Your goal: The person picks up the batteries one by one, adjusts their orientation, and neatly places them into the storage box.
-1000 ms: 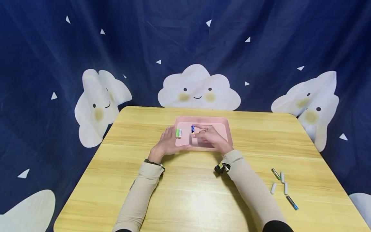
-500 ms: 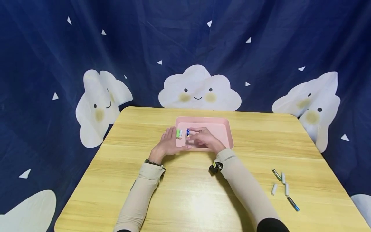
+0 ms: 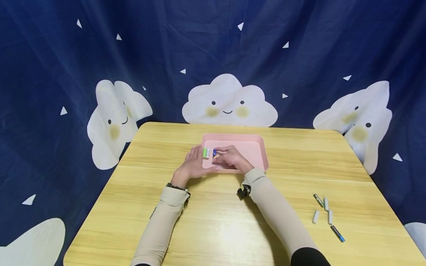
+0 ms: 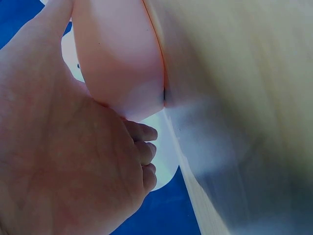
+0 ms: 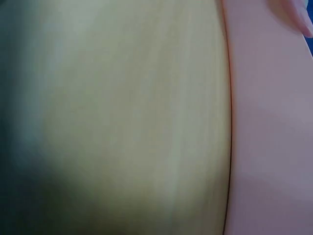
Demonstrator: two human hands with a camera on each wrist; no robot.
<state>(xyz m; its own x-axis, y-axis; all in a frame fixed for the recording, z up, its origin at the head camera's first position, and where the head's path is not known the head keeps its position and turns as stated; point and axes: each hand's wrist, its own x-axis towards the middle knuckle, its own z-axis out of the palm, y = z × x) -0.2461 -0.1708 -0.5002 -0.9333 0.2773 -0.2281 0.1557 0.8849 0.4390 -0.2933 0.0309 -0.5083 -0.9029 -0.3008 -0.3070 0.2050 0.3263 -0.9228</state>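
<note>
Over the left part of a shallow pink tray [image 3: 250, 150], my right hand [image 3: 232, 158] pinches a small blue battery [image 3: 214, 152] lengthwise between thumb and index finger. Beside it in the tray, a green-and-white pair of batteries [image 3: 206, 153] lies against the left wall. My left hand [image 3: 191, 164] rests at the tray's near left corner, its fingers straight along the left side and its thumb along the front rim. The left wrist view shows the palm [image 4: 68, 147] against the tray's outer wall [image 4: 120, 58]. In the right wrist view the battery is out of sight.
Several loose batteries lie on the wooden table [image 3: 213, 221] at the right, among them a white battery [image 3: 315, 217] and a black-and-blue battery [image 3: 337, 233]. A dark blue curtain [image 3: 213, 44] with white clouds hangs behind the table.
My right hand has moved left and lowered the blue battery closer to the green-and-white pair. The left hand has stayed at the tray's corner.
</note>
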